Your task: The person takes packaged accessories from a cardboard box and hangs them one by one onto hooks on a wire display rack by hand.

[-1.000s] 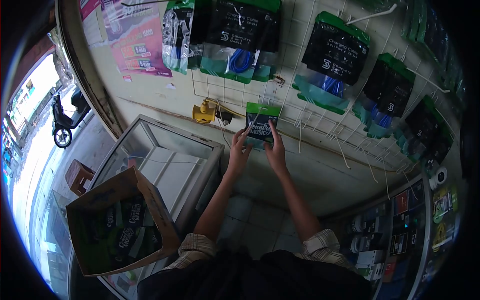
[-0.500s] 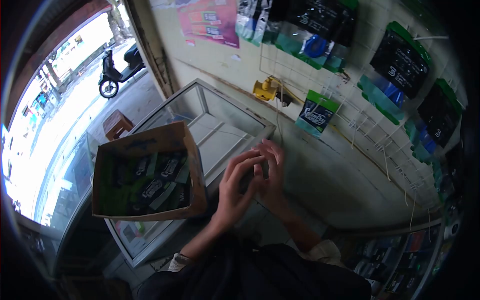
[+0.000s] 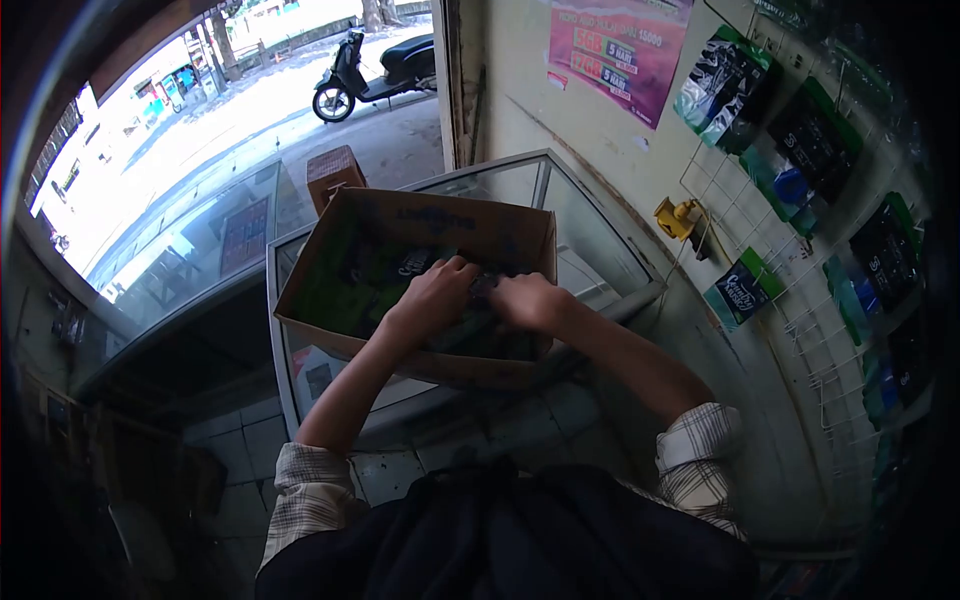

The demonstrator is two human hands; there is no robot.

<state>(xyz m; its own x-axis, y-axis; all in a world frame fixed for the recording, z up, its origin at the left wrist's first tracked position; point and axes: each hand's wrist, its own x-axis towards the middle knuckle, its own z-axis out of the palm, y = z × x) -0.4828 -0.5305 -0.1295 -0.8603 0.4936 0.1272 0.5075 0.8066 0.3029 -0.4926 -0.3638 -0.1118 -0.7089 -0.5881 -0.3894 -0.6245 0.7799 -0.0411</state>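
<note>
An open cardboard box (image 3: 420, 212) holds several green and black plastic packets (image 3: 362, 262) with white lettering. Both my hands reach into its right part. My left hand (image 3: 432, 298) is closed, with curled fingers at the edge of a dark packet (image 3: 483, 290). Close beside it, my right hand (image 3: 532, 302) is also closed at that packet, its fingertips partly hidden. The packet's lower part is in shadow. The box rests on a glass display case (image 3: 600, 262) with a metal frame.
A wire rack with hanging packets (image 3: 740, 290) lines the right wall, near a yellow fixture (image 3: 677, 218) and a pink poster (image 3: 620, 55). A brown crate (image 3: 335, 172) stands behind the box. Outside, a scooter (image 3: 378, 75) is parked. Another glass case (image 3: 190, 240) stands left.
My hands have come from above the case, beside the box, down into it, and closed at a packet. The view has turned left, so the box appears further right.
</note>
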